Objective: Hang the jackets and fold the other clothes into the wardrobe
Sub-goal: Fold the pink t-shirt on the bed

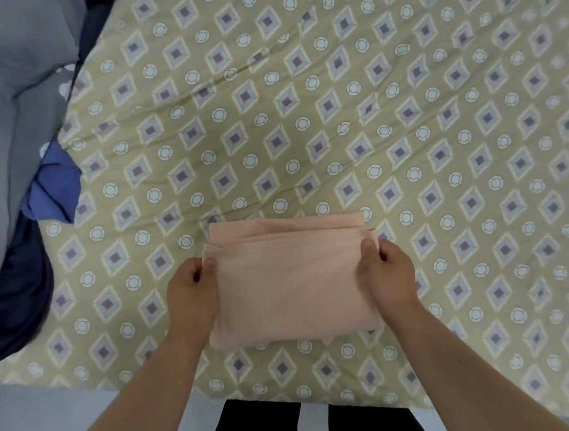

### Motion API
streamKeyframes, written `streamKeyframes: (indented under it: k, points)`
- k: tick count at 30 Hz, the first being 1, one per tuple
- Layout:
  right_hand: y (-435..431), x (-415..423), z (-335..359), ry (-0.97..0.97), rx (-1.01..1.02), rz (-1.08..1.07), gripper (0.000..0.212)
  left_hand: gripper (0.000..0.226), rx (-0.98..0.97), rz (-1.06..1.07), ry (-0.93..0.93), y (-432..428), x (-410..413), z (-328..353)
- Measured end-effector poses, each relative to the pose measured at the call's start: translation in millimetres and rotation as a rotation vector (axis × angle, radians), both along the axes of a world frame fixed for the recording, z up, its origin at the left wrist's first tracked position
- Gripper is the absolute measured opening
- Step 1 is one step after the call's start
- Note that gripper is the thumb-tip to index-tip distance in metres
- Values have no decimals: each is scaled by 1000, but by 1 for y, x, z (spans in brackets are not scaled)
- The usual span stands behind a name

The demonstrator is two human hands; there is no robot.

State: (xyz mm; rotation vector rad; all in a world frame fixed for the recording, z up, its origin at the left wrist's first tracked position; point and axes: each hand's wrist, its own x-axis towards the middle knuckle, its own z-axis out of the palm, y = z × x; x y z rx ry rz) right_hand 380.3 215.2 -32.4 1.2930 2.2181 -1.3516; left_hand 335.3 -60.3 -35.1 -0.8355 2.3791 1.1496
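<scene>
A pale peach garment (290,283), folded into a flat rectangle, lies near the front edge of a bed. My left hand (190,294) pinches its upper left corner, thumb on top and fingers curled under the edge. At the upper right corner my right hand (386,273) pinches the fabric the same way. The top layer sits slightly short of the layers beneath, which show as a stacked band along the far edge.
The bed is covered by an olive quilt (336,114) with a diamond and circle pattern. At the left lie a grey garment (0,85), a blue cloth (55,187) and dark navy fabric (11,297). The bed's front edge runs just above my legs.
</scene>
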Motion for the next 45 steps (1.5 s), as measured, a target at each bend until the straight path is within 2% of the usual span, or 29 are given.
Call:
streamKeyframes:
  k: [3,11,14,15,16,18,19,20,22,25,28,33,36,40,45]
  points:
    - [-2,-18,-13,0,52,-24,41,33,-66,-24,80,11,-14,-4]
    - [-2,-28,-33,-47,193,104,39,30,-112,-51,117,21,-29,-28]
    - [-1,-20,-24,16,286,161,23,19,-126,-15,165,16,-21,-20]
    - [-1,-15,-19,111,369,232,20,23,-206,-107,258,14,-17,-15]
    - [-4,-9,-15,222,461,359,22,31,-283,-299,388,13,-11,-9]
    - [-15,10,-12,379,580,678,32,42,-282,-850,687,21,11,-1]
    - [-23,19,-13,412,583,803,37,47,-234,-1078,764,29,24,0]
    - [-32,27,-16,430,563,902,40,53,-202,-1233,788,36,35,-2]
    - [-43,40,-26,450,532,1067,47,62,-272,-1343,717,43,47,-13]
    - [-31,31,-45,402,586,1177,53,71,-456,-1258,463,31,26,-34]
    - [-14,16,-63,378,636,1110,61,80,-499,-1190,343,23,5,-53]
    - [-12,16,-88,401,671,967,70,85,-517,-1112,376,22,5,-81]
    - [-13,15,-89,342,696,874,72,85,-526,-1013,400,22,6,-81]
    - [-14,14,-84,270,669,778,77,90,-524,-760,282,24,7,-75]
    - [-13,15,-84,222,653,718,78,90,-506,-746,219,23,5,-74]
